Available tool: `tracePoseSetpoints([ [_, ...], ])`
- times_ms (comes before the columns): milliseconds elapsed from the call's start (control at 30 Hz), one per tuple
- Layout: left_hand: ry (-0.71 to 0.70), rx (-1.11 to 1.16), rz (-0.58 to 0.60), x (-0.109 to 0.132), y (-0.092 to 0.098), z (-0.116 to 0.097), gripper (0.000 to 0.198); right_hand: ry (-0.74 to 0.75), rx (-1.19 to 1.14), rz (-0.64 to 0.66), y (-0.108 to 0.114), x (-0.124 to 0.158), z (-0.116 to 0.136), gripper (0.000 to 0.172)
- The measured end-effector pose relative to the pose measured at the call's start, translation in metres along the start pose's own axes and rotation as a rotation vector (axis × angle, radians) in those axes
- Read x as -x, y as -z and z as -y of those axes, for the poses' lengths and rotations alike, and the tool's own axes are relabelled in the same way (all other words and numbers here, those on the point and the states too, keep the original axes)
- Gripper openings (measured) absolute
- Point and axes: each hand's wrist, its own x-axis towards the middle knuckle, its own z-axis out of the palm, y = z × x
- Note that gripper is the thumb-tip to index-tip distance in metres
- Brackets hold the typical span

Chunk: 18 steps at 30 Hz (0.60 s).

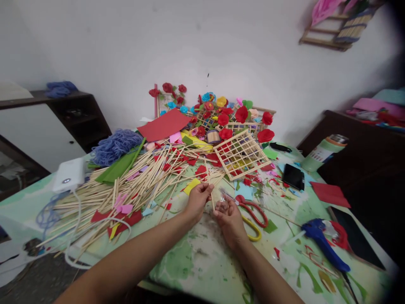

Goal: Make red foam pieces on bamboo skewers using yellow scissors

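Observation:
Near the middle of the table, my left hand (198,200) is closed in a pinch on thin wooden sticks (213,203) that seem to cross at its fingertips. My right hand (230,221) pinches the lower end of one of these sticks between thumb and fingers. Just right of it lie scissors with red handles (255,211), beside a yellow handle loop (253,230). Beyond my hands a lattice of glued wooden sticks (242,154) rests tilted on the pile. To the left spreads a large heap of loose wooden sticks (139,190).
A blue glue gun (325,245), a tablet (356,236), a phone (293,176) and a green bottle (324,153) occupy the right side. Red paper flowers (241,114) stand at the back. Blue yarn (117,145) and a white box with a cable (68,174) are left.

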Motion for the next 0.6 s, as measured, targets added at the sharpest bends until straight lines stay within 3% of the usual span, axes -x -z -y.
tracePoseSetpoints([
  [600, -0.137, -0.276, 0.045, 0.0051, -0.0004, -0.0003, 0.024, -0.021, 0.058, -0.079, -0.0035, 0.0063, -0.0010, 0.059],
])
